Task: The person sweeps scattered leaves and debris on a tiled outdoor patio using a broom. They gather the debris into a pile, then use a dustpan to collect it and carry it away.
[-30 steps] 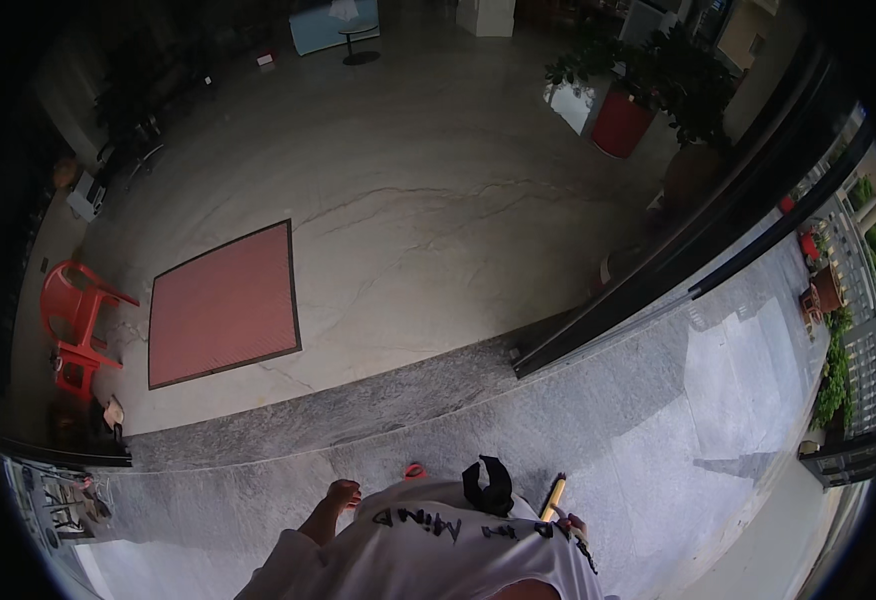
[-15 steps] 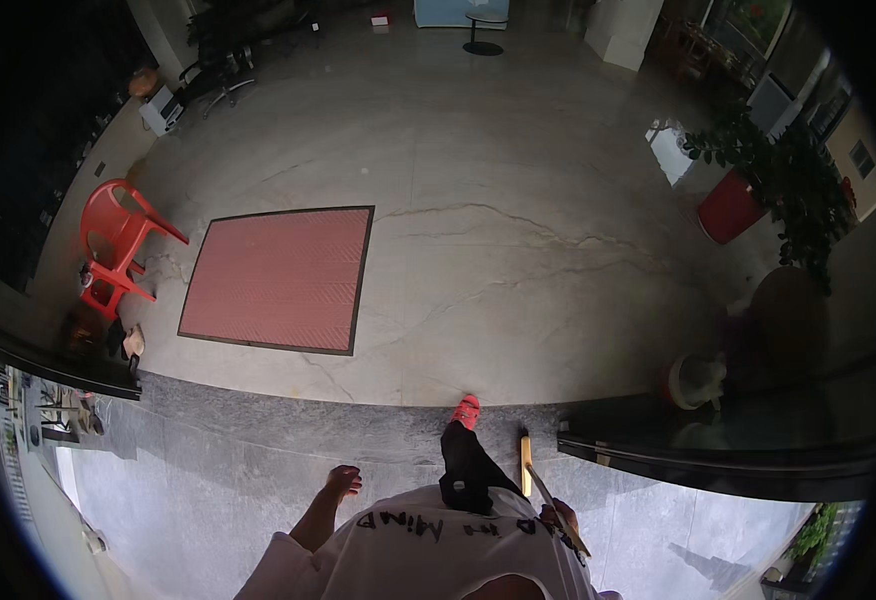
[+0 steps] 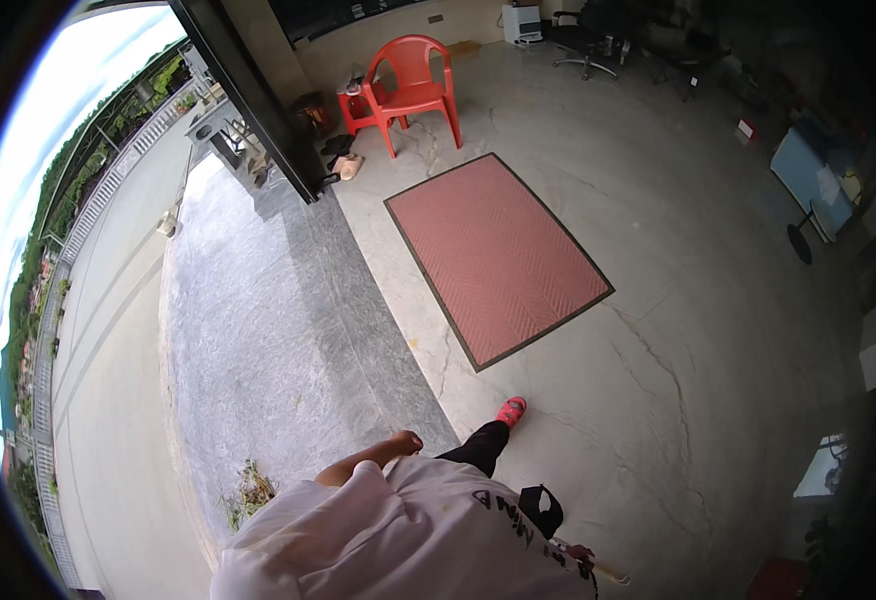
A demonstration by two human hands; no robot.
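Right hand (image 3: 580, 553), lower right of frame, has its grip closed around a thin pale wooden stick (image 3: 603, 572) angling down-right; left hand (image 3: 405, 441), lower centre, hangs fisted, empty.

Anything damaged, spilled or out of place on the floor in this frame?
Cracks run through the pale floor right of the red mat. A clump of plant debris lies on the grey paving near the left hand. The right hand grips a yellowish stick.
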